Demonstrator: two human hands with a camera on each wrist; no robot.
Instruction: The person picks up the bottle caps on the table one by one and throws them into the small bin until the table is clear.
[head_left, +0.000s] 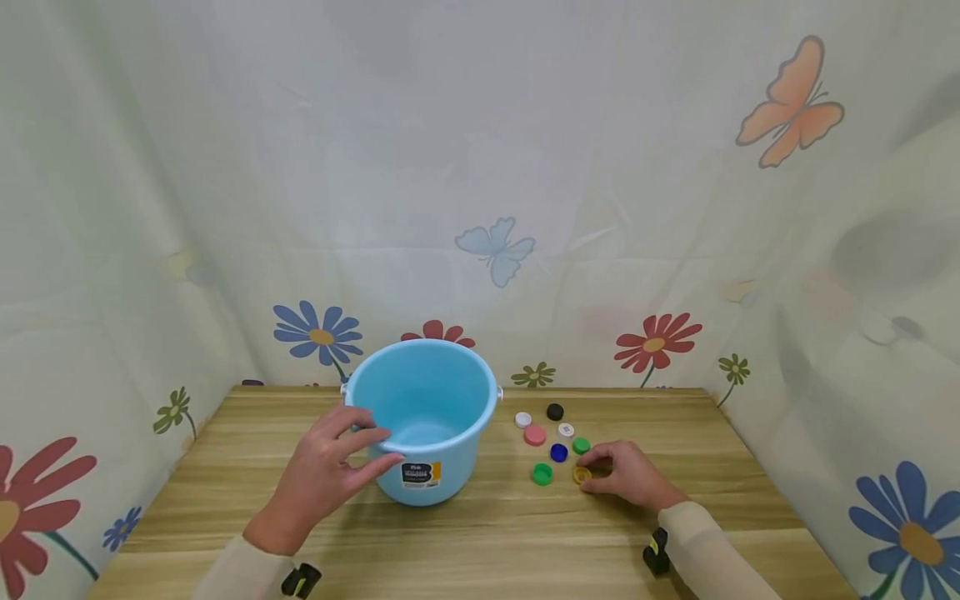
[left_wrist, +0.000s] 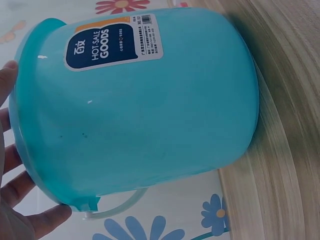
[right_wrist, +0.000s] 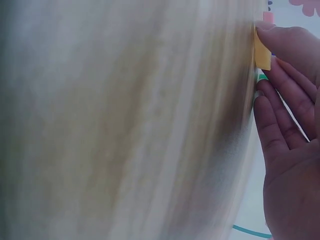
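Note:
A light blue plastic bucket (head_left: 431, 471) stands upright on the table, its label facing me. My left hand (head_left: 326, 471) holds the bucket's near left rim, the thumb outside and the fingers over the edge; the left wrist view shows the bucket's side (left_wrist: 170, 100) up close. On the right, my right hand (head_left: 626, 475) pinches a yellow bottle cap (head_left: 581, 475) between thumb and fingers, low at the tabletop. In the right wrist view the yellow cap (right_wrist: 262, 50) sits between the thumb and fingertips. A green cap (head_left: 581, 446) lies just behind these fingers.
Several other caps lie between bucket and right hand: a blue cap (head_left: 558, 452), another green cap (head_left: 542, 473), a pink cap (head_left: 535, 435), a black cap (head_left: 555, 412) and two white ones. Behind the wooden table (head_left: 465, 550) hangs a flowered curtain (head_left: 375, 167).

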